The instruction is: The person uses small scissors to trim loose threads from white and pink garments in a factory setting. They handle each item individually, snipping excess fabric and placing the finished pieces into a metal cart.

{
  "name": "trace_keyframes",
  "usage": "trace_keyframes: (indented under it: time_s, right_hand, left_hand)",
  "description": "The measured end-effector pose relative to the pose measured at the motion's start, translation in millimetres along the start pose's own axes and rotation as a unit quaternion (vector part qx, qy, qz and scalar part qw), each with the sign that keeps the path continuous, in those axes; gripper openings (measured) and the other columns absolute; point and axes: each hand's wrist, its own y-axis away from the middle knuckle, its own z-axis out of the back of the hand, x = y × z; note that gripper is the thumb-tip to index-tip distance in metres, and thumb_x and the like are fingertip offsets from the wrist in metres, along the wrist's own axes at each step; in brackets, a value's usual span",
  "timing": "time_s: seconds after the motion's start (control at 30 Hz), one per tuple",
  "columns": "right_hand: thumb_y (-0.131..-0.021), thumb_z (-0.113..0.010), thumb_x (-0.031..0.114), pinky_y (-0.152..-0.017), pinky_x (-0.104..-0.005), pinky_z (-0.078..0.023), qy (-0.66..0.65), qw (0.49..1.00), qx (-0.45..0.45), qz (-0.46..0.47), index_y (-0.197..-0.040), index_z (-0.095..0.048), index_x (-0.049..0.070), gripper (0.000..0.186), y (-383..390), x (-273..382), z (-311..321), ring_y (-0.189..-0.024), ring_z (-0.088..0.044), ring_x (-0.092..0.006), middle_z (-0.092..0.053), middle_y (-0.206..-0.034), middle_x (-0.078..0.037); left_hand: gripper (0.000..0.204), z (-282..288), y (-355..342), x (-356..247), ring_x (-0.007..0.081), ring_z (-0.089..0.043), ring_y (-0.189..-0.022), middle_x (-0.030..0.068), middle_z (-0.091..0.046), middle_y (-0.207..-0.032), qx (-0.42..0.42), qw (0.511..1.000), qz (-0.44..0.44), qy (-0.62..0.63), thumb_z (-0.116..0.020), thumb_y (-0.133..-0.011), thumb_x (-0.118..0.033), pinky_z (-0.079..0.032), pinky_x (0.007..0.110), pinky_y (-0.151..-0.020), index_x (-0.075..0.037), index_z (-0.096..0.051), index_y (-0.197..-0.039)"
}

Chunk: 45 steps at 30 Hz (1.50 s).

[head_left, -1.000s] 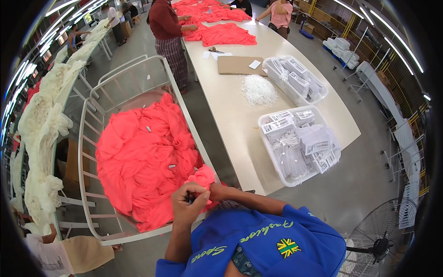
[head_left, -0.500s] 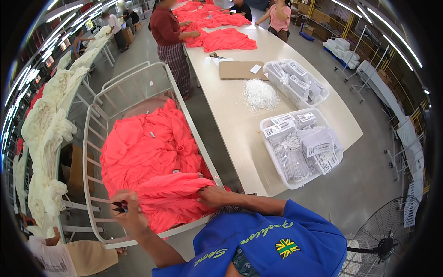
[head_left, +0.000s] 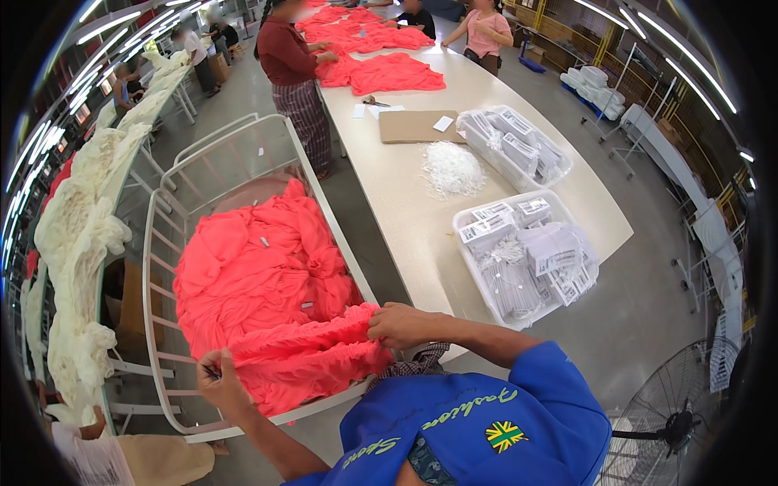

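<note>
A coral-pink garment (head_left: 304, 344) with a gathered edge is stretched between my hands over the near end of a wheeled-cart-like white rail bin. My right hand (head_left: 401, 326) is closed on the garment's right end, near the bin's rim. At its left end, my left hand (head_left: 223, 385) is closed around small dark thread snips (head_left: 212, 373), mostly hidden by the fingers. Its fingertips meet the fabric edge; whether they pinch it I cannot tell. Beneath lies a heap of matching coral fabric (head_left: 251, 251), with small grey tags showing, inside the white bin (head_left: 151, 267).
The pale table (head_left: 421, 267) at right carries two white baskets (head_left: 478, 300) of printed tags, a pile of white strings (head_left: 454, 168) and a cardboard sheet (head_left: 409, 127). Co-workers stand around its far end. A fan (head_left: 677, 425) stands at lower right; cream fabric (head_left: 77, 219) covers a left table.
My right hand has risen and moved right, drawing the garment's gathered edge out straighter. My left hand has turned slightly, and its snips show less.
</note>
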Motion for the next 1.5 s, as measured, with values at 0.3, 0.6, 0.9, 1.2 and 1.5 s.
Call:
trace_keyframes:
  time_s: [0.3,0.6,0.9,1.2,1.5]
  right_hand:
    - [-0.073,-0.061,0.011,-0.081,-0.0369,-0.04,0.049,0.99,-0.135,-0.004,-0.082,-0.062,0.012,0.009,4,8,55,-0.091,-0.056,-0.0226,-0.058,-0.084,-0.005]
    - [-0.072,-0.066,0.016,-0.082,-0.0377,-0.042,-0.03,0.999,-0.03,-0.004,-0.081,-0.063,0.009,0.011,13,7,61,-0.092,-0.055,-0.0257,-0.062,-0.086,-0.007]
    - [-0.07,-0.066,0.018,-0.078,-0.042,-0.045,0.034,0.998,-0.032,-0.044,-0.078,-0.063,0.007,0.014,24,-4,48,-0.091,-0.057,-0.0288,-0.063,-0.081,-0.008]
    - [-0.072,-0.063,0.017,-0.069,-0.0455,-0.048,0.005,0.99,0.044,-0.136,-0.082,-0.06,0.005,0.016,31,-17,28,-0.086,-0.06,-0.0359,-0.061,-0.083,-0.012]
    - [-0.07,-0.062,-0.002,-0.067,-0.0389,-0.049,0.0,0.923,-0.379,-0.06,-0.082,-0.057,0.004,0.014,2,-29,42,-0.077,-0.059,-0.0327,-0.056,-0.084,-0.013]
  left_hand:
    - [0.013,-1,18,12,0.0069,-0.041,-0.062,-0.0014,-0.051,-0.073,0.091,0.978,0.004,-0.189,-0.07,-0.081,-0.006,-0.038,0.022,-0.058,0.001,-0.061,-0.086]
    - [0.019,-2,21,17,0.018,-0.057,-0.07,0.0107,-0.063,-0.085,0.108,0.94,-0.027,-0.322,-0.067,-0.079,-0.006,-0.047,0.03,-0.067,0.003,-0.062,-0.095]
    - [0.02,3,22,30,0.023,-0.062,-0.078,0.0134,-0.066,-0.089,0.109,0.933,-0.021,-0.342,-0.065,-0.079,-0.005,-0.05,0.034,-0.073,0.003,-0.063,-0.097]
    - [0.017,-6,25,19,0.0101,-0.047,-0.064,0.0039,-0.058,-0.077,0.091,0.958,0.005,-0.272,-0.065,-0.081,-0.008,-0.043,0.026,-0.061,0.003,-0.063,-0.094]
    - [0.011,-9,24,-9,0.0074,-0.042,-0.063,-0.0017,-0.055,-0.074,0.02,0.969,-0.081,-0.234,-0.067,-0.083,-0.008,-0.038,0.023,-0.056,0.0,-0.064,-0.09]
